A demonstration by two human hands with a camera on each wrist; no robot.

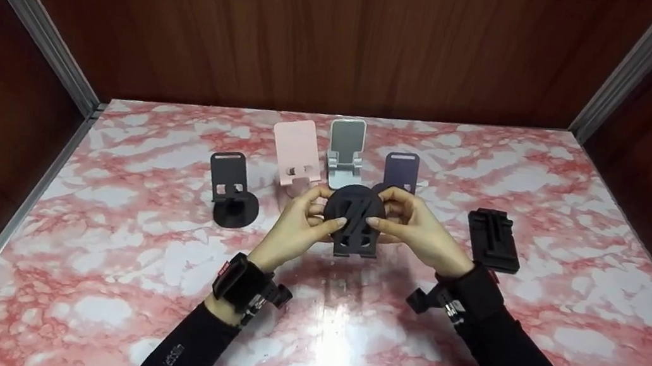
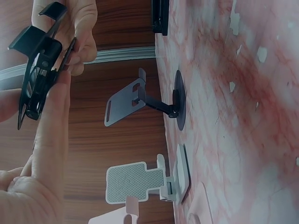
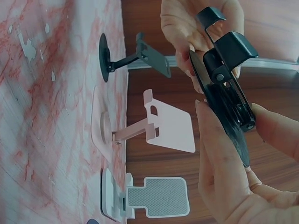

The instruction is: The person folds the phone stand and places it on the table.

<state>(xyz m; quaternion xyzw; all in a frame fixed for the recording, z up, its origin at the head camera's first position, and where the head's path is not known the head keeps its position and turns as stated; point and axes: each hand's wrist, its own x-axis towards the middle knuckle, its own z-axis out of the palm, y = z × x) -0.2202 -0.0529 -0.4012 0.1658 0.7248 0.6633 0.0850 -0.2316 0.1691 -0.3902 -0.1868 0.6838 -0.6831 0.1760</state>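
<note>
A black phone stand (image 1: 353,219) with a round base is folded nearly flat above the table. My left hand (image 1: 297,227) pinches its left edge, thumb on the near face and fingers behind. On the opposite edge my right hand (image 1: 424,235) grips it the same way. Seen edge-on in the left wrist view, the folded stand (image 2: 39,70) has two curved lips at one end. The right wrist view shows its thin disc base (image 3: 210,88) lying close against the slotted plate.
Behind the hands stand a pink phone stand (image 1: 297,148), a white-and-grey one (image 1: 347,138) and a dark purple one (image 1: 401,169), partly hidden. A dark grey stand (image 1: 228,172) is at left; a folded black stand (image 1: 493,238) lies at right. Wood-grain panels (image 1: 334,31) enclose the marbled table (image 1: 121,231).
</note>
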